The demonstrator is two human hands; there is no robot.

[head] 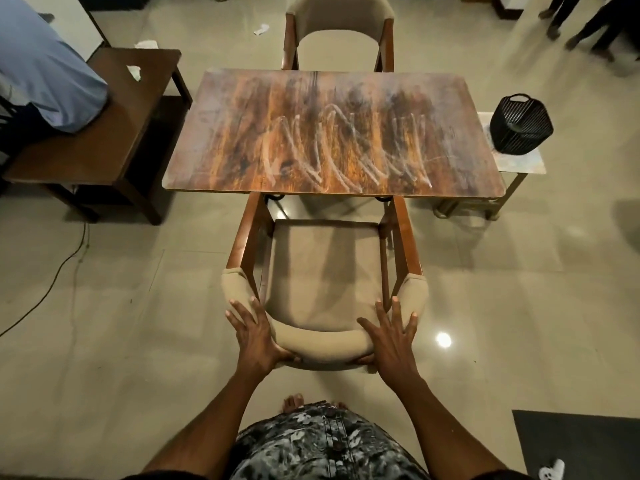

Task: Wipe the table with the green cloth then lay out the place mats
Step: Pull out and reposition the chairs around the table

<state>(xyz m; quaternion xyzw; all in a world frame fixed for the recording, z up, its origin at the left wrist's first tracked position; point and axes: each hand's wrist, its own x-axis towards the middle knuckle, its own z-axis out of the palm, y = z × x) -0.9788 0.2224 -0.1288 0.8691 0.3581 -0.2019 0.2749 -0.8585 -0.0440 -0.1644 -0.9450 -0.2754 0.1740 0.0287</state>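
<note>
Dining room (table [332, 133], chairs [322, 271])

- Your desk [242, 133]: wood-grain top, rounded corners, pale zigzag smear marks across its middle and right part.
- Your side desk on the left [114, 133]: dark brown; a white crumpled scrap [134, 71] lies on it, a blue cloth bundle [45, 71] covers its left part.
- Your small pale stand on the right [519, 162]: carries a black slatted basket [521, 124].
- Floor [138, 306]: glossy beige tile; two chairs and a dark mat [581, 441] rest on it.
</note>
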